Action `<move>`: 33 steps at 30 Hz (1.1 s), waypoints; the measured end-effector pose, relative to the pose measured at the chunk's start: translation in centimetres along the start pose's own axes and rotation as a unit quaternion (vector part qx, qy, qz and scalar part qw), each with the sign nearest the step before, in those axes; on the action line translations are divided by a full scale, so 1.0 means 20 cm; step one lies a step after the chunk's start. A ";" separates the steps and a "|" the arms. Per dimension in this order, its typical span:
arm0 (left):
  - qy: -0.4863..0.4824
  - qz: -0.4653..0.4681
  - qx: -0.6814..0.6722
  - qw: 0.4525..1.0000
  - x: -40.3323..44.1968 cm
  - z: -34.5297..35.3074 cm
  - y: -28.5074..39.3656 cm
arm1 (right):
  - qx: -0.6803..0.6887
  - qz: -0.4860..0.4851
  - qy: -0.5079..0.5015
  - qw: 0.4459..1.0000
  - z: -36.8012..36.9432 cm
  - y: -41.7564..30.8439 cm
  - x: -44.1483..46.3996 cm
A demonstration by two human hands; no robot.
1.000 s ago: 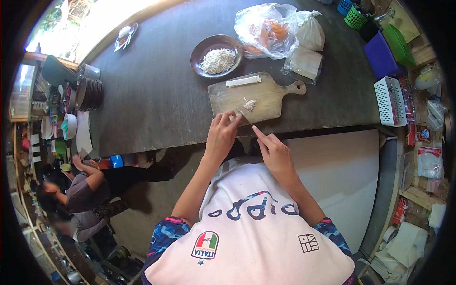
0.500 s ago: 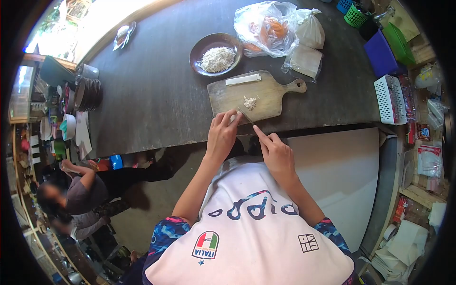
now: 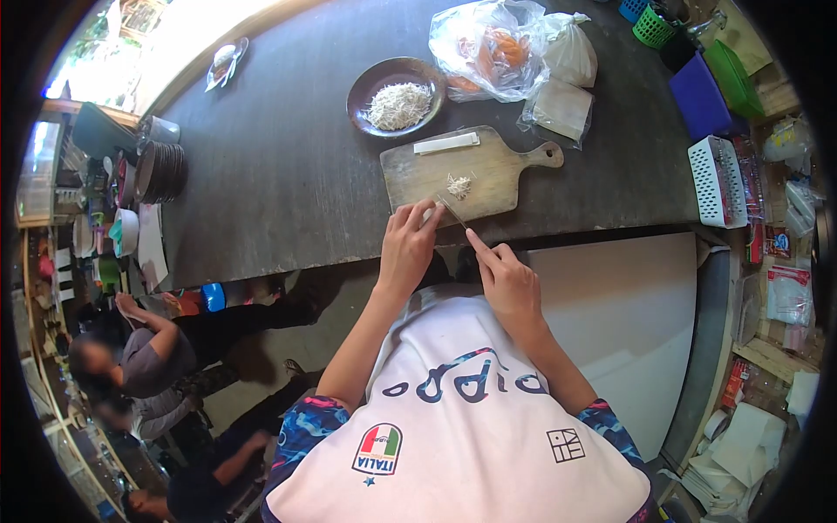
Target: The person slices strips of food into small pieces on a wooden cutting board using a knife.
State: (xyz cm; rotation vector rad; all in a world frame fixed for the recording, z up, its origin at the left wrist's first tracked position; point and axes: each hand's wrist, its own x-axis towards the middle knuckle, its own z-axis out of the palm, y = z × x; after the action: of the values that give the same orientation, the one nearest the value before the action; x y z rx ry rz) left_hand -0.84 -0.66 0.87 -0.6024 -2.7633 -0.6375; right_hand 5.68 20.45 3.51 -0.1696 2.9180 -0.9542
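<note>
Head view: cutting is appearing partway done. A large heap of pale shreds (image 3: 398, 107) is already lying in the round bowl (image 3: 359, 84), and a small pile of cut pieces (image 3: 459, 185) is sitting mid-board. One pale strip (image 3: 446, 144) is lying uncut near the far edge of the cutting board (image 3: 499, 179), so some cutting is apparently remaining. The board is resting on the tabletop (image 3: 279, 157). The right hand (image 3: 509, 283) is gripping a thin knife (image 3: 455, 213), its blade slanting over the near edge of the board. The left hand (image 3: 407, 240) is bending its fingers at that edge, beside the blade; whether they are pinching a piece, the view is not showing clearly. The small pile is lying just beyond the fingertips; the uncut strip is lying farther away, untouched.
</note>
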 end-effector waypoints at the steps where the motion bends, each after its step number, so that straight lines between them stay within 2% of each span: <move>1: -0.001 0.000 0.001 1.000 0.00 0.00 0.00 | -0.004 0.000 -0.002 1.000 0.00 0.00 0.00; 12: -0.011 0.004 0.015 1.000 -0.01 0.00 0.00 | -0.115 -0.031 -0.016 0.993 0.04 0.00 0.01; 18: -0.008 0.007 0.020 1.000 -0.01 -0.01 0.00 | -0.070 -0.047 0.001 0.996 0.10 0.02 0.12; 33: -0.004 -0.001 0.015 1.000 -0.01 0.00 0.01 | -0.078 -0.024 -0.010 0.997 -0.02 0.00 -0.02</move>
State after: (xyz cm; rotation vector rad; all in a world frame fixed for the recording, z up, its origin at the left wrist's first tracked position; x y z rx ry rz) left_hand -0.66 -0.60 0.97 -0.5978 -2.7764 -0.5931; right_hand 5.95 20.65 3.83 -0.2559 2.9826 -0.7247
